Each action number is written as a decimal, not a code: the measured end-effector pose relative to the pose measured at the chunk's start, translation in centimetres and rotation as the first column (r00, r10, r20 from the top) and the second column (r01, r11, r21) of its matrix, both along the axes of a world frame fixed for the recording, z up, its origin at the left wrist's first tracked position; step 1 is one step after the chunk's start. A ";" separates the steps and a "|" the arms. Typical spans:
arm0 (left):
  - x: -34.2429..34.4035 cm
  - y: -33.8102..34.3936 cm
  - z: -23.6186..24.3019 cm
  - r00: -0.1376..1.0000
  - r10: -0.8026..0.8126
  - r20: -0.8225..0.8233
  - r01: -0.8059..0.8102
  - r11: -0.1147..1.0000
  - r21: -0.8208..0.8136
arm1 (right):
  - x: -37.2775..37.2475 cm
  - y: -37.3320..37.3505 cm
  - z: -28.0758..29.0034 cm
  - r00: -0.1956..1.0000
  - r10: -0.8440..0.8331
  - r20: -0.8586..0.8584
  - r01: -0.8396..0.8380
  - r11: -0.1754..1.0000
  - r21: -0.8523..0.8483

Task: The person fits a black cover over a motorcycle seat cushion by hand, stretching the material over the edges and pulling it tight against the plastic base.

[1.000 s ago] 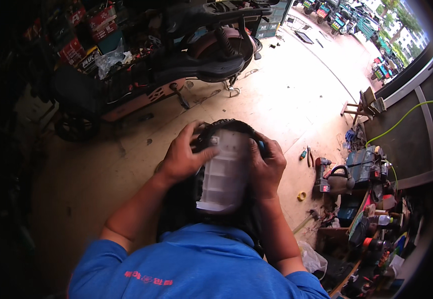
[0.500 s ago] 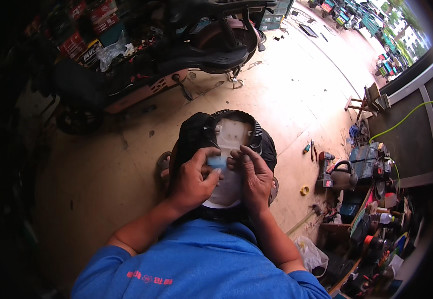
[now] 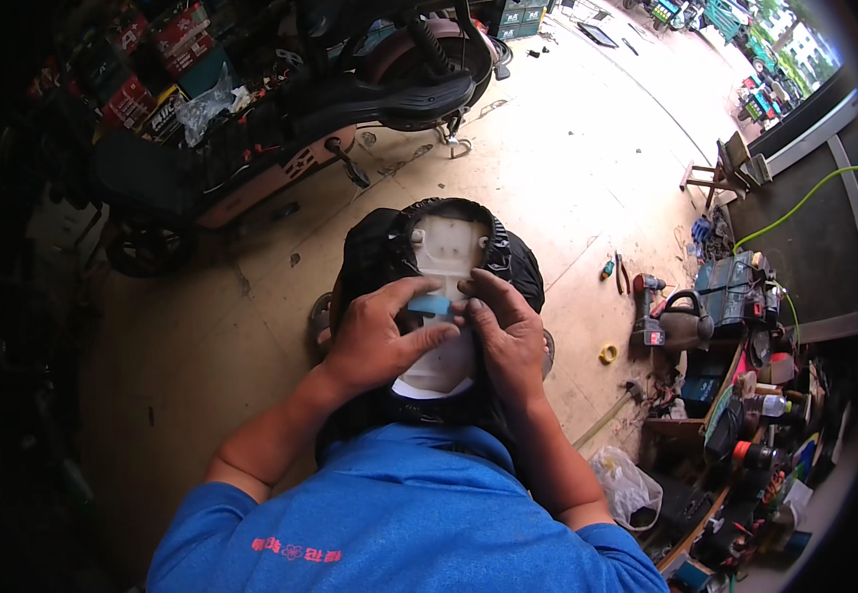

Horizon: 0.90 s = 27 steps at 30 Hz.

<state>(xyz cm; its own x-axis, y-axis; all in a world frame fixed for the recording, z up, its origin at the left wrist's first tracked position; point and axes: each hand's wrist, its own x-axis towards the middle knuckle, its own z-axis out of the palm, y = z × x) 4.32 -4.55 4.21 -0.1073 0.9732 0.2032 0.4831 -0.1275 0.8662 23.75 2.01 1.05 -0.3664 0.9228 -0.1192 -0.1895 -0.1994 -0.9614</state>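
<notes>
A white plastic shell [image 3: 444, 247], seemingly a seat base, lies underside-up on my lap, with crumpled black covering [image 3: 520, 282] around its rim. My left hand [image 3: 379, 331] is curled over the middle of the shell, fingers pinching a small pale-blue strip [image 3: 427, 304]. At that strip's right end, my right hand [image 3: 503, 336] has bent fingers pressed on it. The strip's exact material is too small to tell. My feet show partly on either side of the covering.
A scooter [image 3: 300, 158] stands ahead-left before stacked boxes [image 3: 177, 30]. On the right are pliers [image 3: 622, 275], a cordless drill [image 3: 648, 316], a yellow ring [image 3: 608, 353], a wooden stool [image 3: 725, 178], a white bag [image 3: 621, 494] and cluttered shelving. Vehicles stand outside the doorway.
Both hands have left the upper sides of the black covering and moved inward to the middle of the white shell, where the blue strip now shows between them.
</notes>
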 end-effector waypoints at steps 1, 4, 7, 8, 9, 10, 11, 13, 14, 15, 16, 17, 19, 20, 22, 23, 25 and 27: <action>0.0 0.2 -0.8 0.999 0.019 -0.030 -0.019 1.000 0.018 | 0.1 -0.1 0.2 1.000 -0.009 0.001 0.009 1.000 0.004; -0.4 0.5 -2.3 0.998 0.058 0.014 -0.058 0.998 -0.032 | 1.2 -0.7 0.7 0.997 -0.018 0.073 0.013 0.998 0.069; -1.0 0.5 -1.8 0.942 0.121 0.312 -0.029 0.958 -0.286 | 4.3 -1.0 0.7 0.948 0.074 0.308 -0.160 0.952 0.263; -1.2 0.6 -1.6 0.930 0.118 0.347 -0.012 0.956 -0.292 | 5.5 -0.9 1.3 0.903 0.142 0.406 -0.291 0.897 0.333; -1.4 0.7 -1.6 0.917 0.116 0.383 0.004 0.955 -0.298 | 6.1 -1.1 2.0 0.841 0.197 0.503 -0.422 0.821 0.385; -1.4 0.7 -1.6 0.917 0.113 0.383 0.021 0.944 -0.329 | 6.1 -1.8 2.9 0.801 0.224 0.555 -0.470 0.810 0.351; -1.5 0.8 -1.6 0.914 0.110 0.391 0.026 0.945 -0.326 | 6.2 -2.0 3.1 0.756 0.208 0.620 -0.525 0.758 0.387; -1.5 1.1 -1.7 0.907 0.103 0.407 0.035 0.947 -0.319 | 6.4 -2.1 3.1 0.657 0.154 0.738 -0.638 0.636 0.435; -1.5 1.0 -1.7 0.909 0.105 0.403 0.044 0.938 -0.344 | 6.6 -2.0 2.4 0.649 0.166 0.743 -0.660 0.609 0.440; -1.5 0.8 -2.0 0.906 0.099 0.411 0.048 0.942 -0.332 | 6.7 -1.9 2.5 0.654 0.198 0.731 -0.661 0.619 0.424; -1.6 0.8 -2.3 0.905 0.093 0.415 0.047 0.948 -0.315 | 6.6 -1.6 2.8 0.662 0.227 0.715 -0.662 0.625 0.414; -1.7 0.6 -2.4 0.904 0.089 0.418 0.045 0.953 -0.299 | 6.6 -1.4 2.9 0.669 0.257 0.698 -0.663 0.630 0.404; -1.8 0.3 -2.1 0.893 0.100 0.439 0.044 0.951 -0.307 | 6.6 -1.1 2.7 0.772 0.227 0.594 -0.542 0.723 0.429; -1.9 0.2 -1.8 0.887 0.105 0.449 0.044 0.950 -0.309 | 6.7 -0.9 2.6 0.817 0.204 0.539 -0.477 0.764 0.434; -2.3 -0.2 -1.6 0.884 0.106 0.455 0.062 0.939 -0.338 | 7.0 -0.3 1.9 0.834 0.217 0.508 -0.431 0.831 0.352; -2.3 -0.4 -1.5 0.882 0.105 0.459 0.072 0.933 -0.351 | 7.1 -0.1 1.5 0.841 0.220 0.494 -0.406 0.860 0.309; -2.0 -0.8 -2.1 0.922 0.063 0.381 0.056 0.954 -0.295 | 6.6 0.0 0.8 0.876 0.173 0.450 -0.360 0.855 0.373; -1.7 -1.3 -2.0 0.935 0.050 0.351 0.056 0.957 -0.285 | 5.8 0.2 0.2 0.907 0.133 0.400 -0.319 0.836 0.447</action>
<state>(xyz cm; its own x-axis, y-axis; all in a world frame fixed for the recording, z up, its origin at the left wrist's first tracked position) 2.62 -5.87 2.17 -0.1167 0.9841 -0.1343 0.1418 0.1503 0.9784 29.54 2.24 1.30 -0.5942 0.7860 0.1704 0.1565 0.3208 -0.9341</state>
